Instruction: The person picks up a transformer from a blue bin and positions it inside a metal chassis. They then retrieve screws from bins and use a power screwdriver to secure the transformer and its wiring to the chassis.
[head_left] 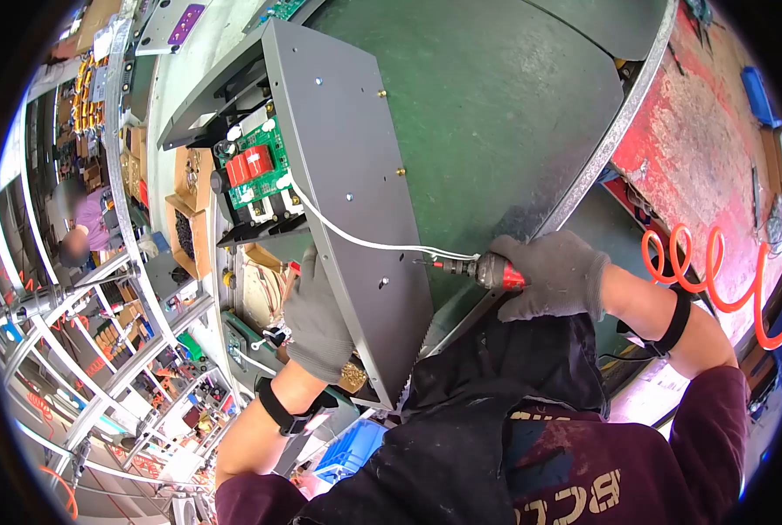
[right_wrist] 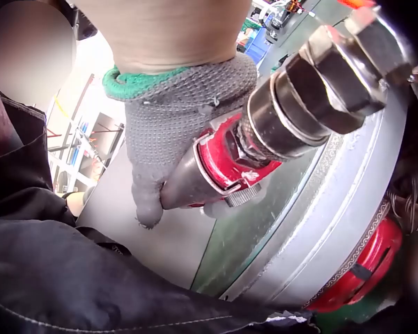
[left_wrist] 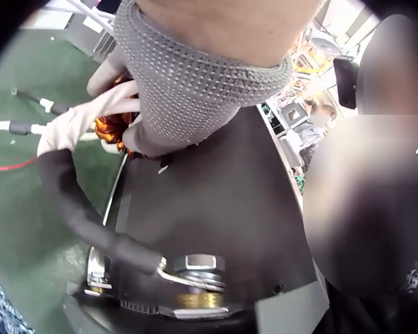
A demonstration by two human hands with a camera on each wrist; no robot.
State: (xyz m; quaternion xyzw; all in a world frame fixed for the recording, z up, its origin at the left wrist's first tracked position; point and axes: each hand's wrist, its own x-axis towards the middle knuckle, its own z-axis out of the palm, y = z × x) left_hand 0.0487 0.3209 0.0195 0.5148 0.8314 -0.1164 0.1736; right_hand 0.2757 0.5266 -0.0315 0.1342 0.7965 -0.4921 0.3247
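The right hand [head_left: 553,273], in a grey knitted glove, has its fingers [right_wrist: 150,188] wrapped tight around a red and silver power screwdriver [head_left: 489,271]. The tool lies level, and its bit meets the flat face of a grey metal case [head_left: 347,175] near that case's near end. The case stands on edge on a green surface [head_left: 496,114]. A white cable [head_left: 356,238] runs from inside the case across its face to just beside the bit.

The left hand [head_left: 317,315], also gloved, grips the case from its open side, fingers curled at the edge, close to a copper coil [left_wrist: 111,129] and a thick black-sleeved wire [left_wrist: 76,209]. A green circuit board [head_left: 255,166] with red parts sits inside the case, farther up. An orange coiled hose [head_left: 715,271] hangs beyond the right forearm.
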